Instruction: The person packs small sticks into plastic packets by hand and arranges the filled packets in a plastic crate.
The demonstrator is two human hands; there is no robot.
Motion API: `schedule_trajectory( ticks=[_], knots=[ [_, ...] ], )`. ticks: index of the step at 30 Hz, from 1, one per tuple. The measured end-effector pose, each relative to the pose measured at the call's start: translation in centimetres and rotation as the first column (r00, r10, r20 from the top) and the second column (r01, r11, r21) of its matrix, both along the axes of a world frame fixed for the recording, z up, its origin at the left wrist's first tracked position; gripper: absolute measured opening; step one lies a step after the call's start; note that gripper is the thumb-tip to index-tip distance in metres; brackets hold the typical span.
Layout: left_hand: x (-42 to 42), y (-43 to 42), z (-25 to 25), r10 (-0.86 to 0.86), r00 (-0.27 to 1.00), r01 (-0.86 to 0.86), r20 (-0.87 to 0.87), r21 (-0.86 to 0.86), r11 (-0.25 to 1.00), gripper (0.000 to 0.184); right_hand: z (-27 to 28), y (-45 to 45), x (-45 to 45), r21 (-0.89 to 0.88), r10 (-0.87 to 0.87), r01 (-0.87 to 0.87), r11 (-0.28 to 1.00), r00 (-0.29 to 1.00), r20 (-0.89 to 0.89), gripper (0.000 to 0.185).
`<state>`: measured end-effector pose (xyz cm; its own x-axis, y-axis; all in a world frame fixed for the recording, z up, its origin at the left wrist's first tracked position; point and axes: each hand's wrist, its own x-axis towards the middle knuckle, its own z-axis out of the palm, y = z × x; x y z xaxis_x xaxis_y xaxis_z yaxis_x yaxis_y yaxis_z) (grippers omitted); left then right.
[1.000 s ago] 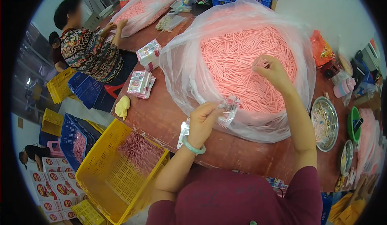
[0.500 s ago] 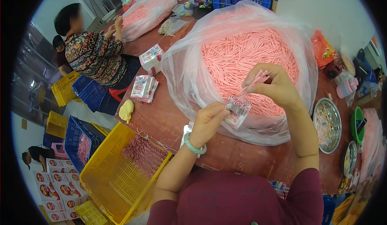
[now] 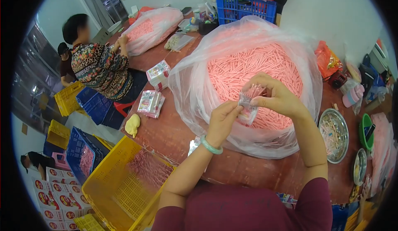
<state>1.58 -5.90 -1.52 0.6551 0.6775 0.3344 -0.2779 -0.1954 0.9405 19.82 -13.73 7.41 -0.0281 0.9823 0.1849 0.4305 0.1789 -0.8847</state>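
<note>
My left hand [image 3: 224, 121], with a pale green bangle on its wrist, pinches the edge of a small clear printed packet [image 3: 247, 114]. Several pink sticks [image 3: 253, 91] stand in the packet's mouth, and my right hand [image 3: 275, 96] is closed round them there. Both hands are over a big translucent plastic bag [image 3: 186, 82] full of loose pink sticks [image 3: 232, 71]. To the left, stacked printed packets [image 3: 151, 104] and a wrapped bundle of packets [image 3: 158, 74] lie on the red-brown table [image 3: 166, 129].
A yellow crate [image 3: 112, 181] stands at the table's left edge, below a yellow cloth [image 3: 132, 125]. Steel bowls [image 3: 333, 135] and a green basket [image 3: 366, 131] are at right. A co-worker [image 3: 99, 65] handles another bag [image 3: 159, 28] at the upper left.
My right hand has moved from the stick pile down to the packet, bringing a bunch of pink sticks to its mouth. My left hand has moved slightly right, and the view has tilted up.
</note>
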Motion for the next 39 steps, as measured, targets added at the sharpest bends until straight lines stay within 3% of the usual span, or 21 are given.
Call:
schedule_trajectory(
  ticks=[2,4,5,8,10,11,13,14,16,17,20,22,26,28,31,32,35,38,39],
  knots=[
    [1.5,0.7,0.0,0.015,0.999,-0.015,0.028,0.013,1.0,0.015,0.6,-0.3,0.0,0.043,-0.14,0.134,0.99,0.972,0.191,0.039],
    [3.0,1.5,-0.2,0.016,0.999,-0.017,0.047,0.034,0.999,0.015,-0.1,0.1,0.6,0.051,-0.109,0.102,0.993,0.981,0.161,0.045],
    [3.6,1.6,0.0,-0.006,0.999,0.007,0.041,-0.004,1.0,0.015,-0.7,0.2,1.0,0.051,-0.092,0.086,0.995,0.985,0.144,0.048],
    [4.7,1.6,1.2,-0.12,0.991,0.13,0.065,-0.188,0.974,0.015,-2.0,0.7,3.0,0.245,-0.167,0.068,0.967,0.896,0.411,0.049],
    [4.7,1.6,2.6,-0.231,0.958,0.279,0.171,-0.359,0.891,0.016,-1.8,0.5,2.8,0.125,-0.137,0.129,0.984,0.989,0.06,0.049],
    [4.4,2.0,2.7,-0.293,0.95,0.311,0.105,-0.342,0.887,0.016,-1.6,0.4,2.6,0.067,-0.133,0.142,0.988,0.984,-0.117,0.049],
    [3.2,3.6,3.2,-0.407,0.913,0.383,-0.021,-0.298,0.874,0.018,-1.2,0.4,2.2,0.109,-0.071,0.103,0.989,0.963,-0.26,0.046],
    [2.7,4.2,2.8,-0.386,0.922,0.366,-0.028,-0.265,0.892,0.019,-1.1,0.3,2.1,0.132,-0.038,0.086,0.988,0.943,-0.33,0.045],
    [2.0,5.6,1.8,-0.343,0.939,0.331,-0.034,-0.187,0.925,0.02,-2.0,0.9,3.7,0.266,-0.209,0.181,0.947,0.974,0.082,0.039],
    [1.4,5.7,2.2,-0.309,0.95,0.292,-0.046,-0.22,0.931,0.02,-2.7,1.3,4.7,0.35,-0.307,0.202,0.915,0.911,0.277,0.036],
    [-0.9,4.7,3.2,-0.224,0.974,0.203,-0.033,-0.316,0.927,0.019,-7.0,1.7,4.9,0.373,-0.236,-0.066,0.926,0.67,0.704,0.025],
    [-1.4,4.5,2.0,-0.207,0.977,0.206,0.038,-0.383,0.9,0.019,-8.2,1.7,4.1,0.347,-0.233,-0.079,0.935,0.601,0.765,0.02],
    [-1.9,5.1,-1.8,-0.24,0.969,0.244,0.055,-0.345,0.906,0.023,-8.3,2.0,3.5,0.367,-0.262,-0.104,0.924,0.528,0.808,0.005],
    [-2.3,3.9,-0.9,-0.232,0.972,0.232,0.029,-0.245,0.941,0.024,-8.6,1.9,4.0,0.372,-0.261,-0.102,0.923,0.545,0.797,0.01],
    [-3.1,2.4,1.1,-0.147,0.989,0.137,0.002,-0.377,0.916,0.024,-7.9,1.7,4.7,0.417,-0.333,0.008,0.909,0.617,0.713,0.014],
    [-3.4,2.3,1.2,-0.183,0.982,0.182,0.04,-0.421,0.889,0.025,-7.4,1.4,4.6,0.434,-0.367,0.06,0.899,0.646,0.67,0.015],
    [-4.6,2.3,1.1,-0.268,0.958,0.279,0.097,-0.521,0.807,0.026,-4.3,0.6,2.0,0.214,-0.329,0.279,0.936,0.909,0.256,0.016],
    [-5.3,1.9,0.4,-0.309,0.95,0.284,0.053,-0.562,0.777,0.027,-0.7,-0.2,-0.2,-0.046,-0.347,0.363,0.931,0.916,0.2,0.023],
    [-5.6,1.6,0.6,-0.304,0.952,0.27,0.037,-0.57,0.776,0.027,-0.4,-0.5,-0.5,-0.032,-0.33,0.342,0.939,0.925,0.186,0.022]
  ],
)
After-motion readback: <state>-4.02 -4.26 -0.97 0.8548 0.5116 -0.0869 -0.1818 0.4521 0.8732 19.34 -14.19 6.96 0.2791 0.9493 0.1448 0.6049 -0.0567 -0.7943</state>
